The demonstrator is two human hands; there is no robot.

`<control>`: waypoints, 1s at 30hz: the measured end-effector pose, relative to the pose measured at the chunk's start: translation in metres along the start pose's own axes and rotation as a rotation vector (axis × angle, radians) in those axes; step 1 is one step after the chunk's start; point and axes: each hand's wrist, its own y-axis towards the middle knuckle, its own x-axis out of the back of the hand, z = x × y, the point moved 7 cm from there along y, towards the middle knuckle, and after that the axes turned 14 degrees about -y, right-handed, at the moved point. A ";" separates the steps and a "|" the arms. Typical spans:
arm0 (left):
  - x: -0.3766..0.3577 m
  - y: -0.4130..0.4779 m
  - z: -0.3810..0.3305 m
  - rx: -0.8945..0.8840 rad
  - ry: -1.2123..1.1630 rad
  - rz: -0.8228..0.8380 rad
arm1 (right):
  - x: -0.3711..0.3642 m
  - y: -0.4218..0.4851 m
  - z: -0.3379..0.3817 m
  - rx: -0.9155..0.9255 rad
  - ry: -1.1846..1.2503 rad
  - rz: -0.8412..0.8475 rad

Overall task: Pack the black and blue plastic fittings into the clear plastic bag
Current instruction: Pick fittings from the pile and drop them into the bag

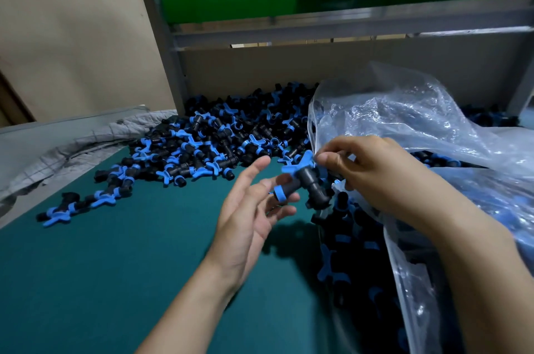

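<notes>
A large pile of black and blue plastic fittings (pixel 219 136) lies across the back of the green table mat (pixel 115 252). The clear plastic bag (pixel 404 122) stands at the right, and several fittings (pixel 355 238) show inside it. My right hand (pixel 375 174) pinches the bag's edge between thumb and fingers and holds the mouth up. One fitting (pixel 303 180), black with a blue winged cap, is at the bag's mouth between my hands. My left hand (pixel 248 209) is spread with straight fingers, its fingertips touching that fitting's blue ring.
A crumpled grey cloth (pixel 86 136) lies at the table's left edge. A cardboard wall (pixel 318 64) and a grey metal frame (pixel 173 64) close off the back. A few stray fittings (pixel 69 209) trail toward the front left.
</notes>
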 end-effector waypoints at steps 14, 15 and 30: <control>0.012 0.004 -0.001 -0.153 0.228 -0.134 | -0.005 -0.002 -0.006 -0.103 -0.106 0.051; 0.012 0.004 -0.001 -0.155 0.236 -0.133 | -0.006 -0.001 -0.008 -0.108 -0.107 0.060; 0.014 0.001 -0.002 -0.186 0.420 -0.158 | -0.006 -0.001 -0.004 -0.072 -0.113 0.038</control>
